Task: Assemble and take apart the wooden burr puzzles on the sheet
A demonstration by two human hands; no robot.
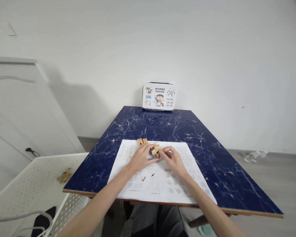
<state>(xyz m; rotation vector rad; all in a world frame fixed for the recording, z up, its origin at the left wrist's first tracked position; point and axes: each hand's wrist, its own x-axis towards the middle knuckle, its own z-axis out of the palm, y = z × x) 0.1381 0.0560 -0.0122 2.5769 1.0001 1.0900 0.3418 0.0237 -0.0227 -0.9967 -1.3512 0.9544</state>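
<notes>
Over a white printed sheet [148,187], both hands meet at a small cluster of interlocking wooden puzzle blocks [157,150]. My left hand [142,156] grips its left side, fingers above and thumb below. From the right, my right hand [172,159] pinches the cluster with thumb and bent fingers. Part of the wood is hidden behind the fingers. Just beyond my left fingers lie more notched wooden pieces [142,141] at the sheet's far edge. Two small black marks or bits show on the paper below the hands; I cannot tell which.
The blue marbled table [160,125] carries a white cartoon-printed case [159,96] against the wall. At left stands a white perforated basket [22,168] holding wooden pieces [64,175], a cable and a dark object. A clear plastic bottle [255,156] lies on the floor at right.
</notes>
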